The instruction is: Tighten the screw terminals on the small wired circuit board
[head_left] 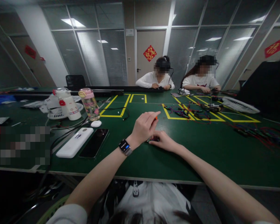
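My left hand [143, 127], with a smartwatch [124, 146] on its wrist, is raised above the green table, its fingers closed. A small orange piece [156, 118] shows between thumb and fingers; the rest is hidden, so its kind cannot be told. Just below and to the right, my right hand [164, 141] rests low at the tabletop with its fingers pinched. At its fingertips a small dark part with light specks [149, 141] shows, mostly covered by the hands. The hands are close together, the left partly over the right.
On the left lie a black phone [94, 143], a white power bank [75, 142] and a white earbud case [96, 123]. Behind them stand a pink-lidded bottle [90, 104] and a white bottle [68, 104]. Bundled wires [189, 111] lie right of yellow tape. Two people sit opposite.
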A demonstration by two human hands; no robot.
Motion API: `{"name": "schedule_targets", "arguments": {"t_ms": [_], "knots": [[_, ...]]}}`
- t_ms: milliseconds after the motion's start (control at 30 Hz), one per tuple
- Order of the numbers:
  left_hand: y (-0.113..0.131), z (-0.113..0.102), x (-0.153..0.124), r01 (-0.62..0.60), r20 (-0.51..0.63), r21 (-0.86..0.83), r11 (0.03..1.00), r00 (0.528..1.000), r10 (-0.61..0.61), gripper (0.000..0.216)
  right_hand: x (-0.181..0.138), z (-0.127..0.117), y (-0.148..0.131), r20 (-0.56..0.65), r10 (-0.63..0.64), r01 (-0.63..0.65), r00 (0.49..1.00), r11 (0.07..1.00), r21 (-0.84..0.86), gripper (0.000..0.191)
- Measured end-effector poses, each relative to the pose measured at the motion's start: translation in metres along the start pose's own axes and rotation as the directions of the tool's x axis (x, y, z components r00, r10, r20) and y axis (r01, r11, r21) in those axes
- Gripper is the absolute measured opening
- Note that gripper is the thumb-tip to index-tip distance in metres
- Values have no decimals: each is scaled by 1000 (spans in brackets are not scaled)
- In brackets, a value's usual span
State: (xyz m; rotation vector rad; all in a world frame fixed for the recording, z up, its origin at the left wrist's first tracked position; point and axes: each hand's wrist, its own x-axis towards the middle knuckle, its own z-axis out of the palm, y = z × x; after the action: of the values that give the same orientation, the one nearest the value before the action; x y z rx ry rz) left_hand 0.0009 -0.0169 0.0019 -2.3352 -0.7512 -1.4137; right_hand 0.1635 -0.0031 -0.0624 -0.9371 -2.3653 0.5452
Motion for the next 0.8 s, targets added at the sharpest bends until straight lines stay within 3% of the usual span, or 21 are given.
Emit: {"name": "schedule_targets", "arguments": {"t_ms": [200,467,800], "knots": [[2,0,1,-44,-26,93,995,999,47,21,0,1,0,-11,27,-27,1000,1000,13,10],[-1,-3,3,-145,-12,236,961,988,152,34,0,0,0,1,24,-24,1000,1000,16,7],[-3,-4,4,-132,1,286,949,991,137,26,1,1,2,-6,25,-24,1000,999,41,10]]}}
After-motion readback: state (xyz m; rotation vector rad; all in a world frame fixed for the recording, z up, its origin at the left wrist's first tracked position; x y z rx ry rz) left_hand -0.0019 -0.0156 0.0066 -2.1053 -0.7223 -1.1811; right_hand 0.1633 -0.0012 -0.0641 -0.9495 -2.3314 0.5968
